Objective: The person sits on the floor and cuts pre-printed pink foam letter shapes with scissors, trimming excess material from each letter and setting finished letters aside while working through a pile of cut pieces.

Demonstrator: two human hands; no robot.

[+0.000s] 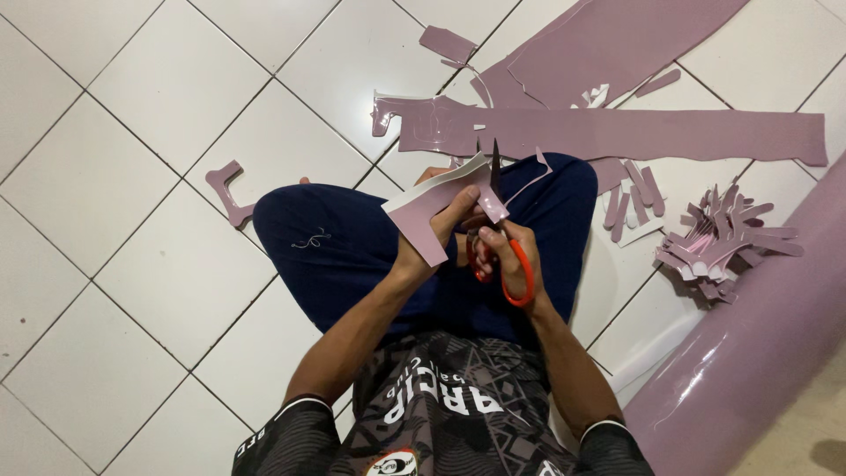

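Observation:
I sit cross-legged on a white tiled floor. My left hand (445,225) grips a mauve sheet piece (423,207) with a white underside, held over my lap. In my right hand (502,251) are orange-handled scissors (515,273); their dark blades (494,167) point up and away from me and are biting into the sheet's upper edge. A thin mauve strip (533,181) curls away to the right of the blades.
Long mauve strips (652,132) and offcuts lie on the floor ahead. A pile of cut shapes (723,242) sits at right beside a large mauve roll (758,353). One cut shape (227,189) lies left of my knee.

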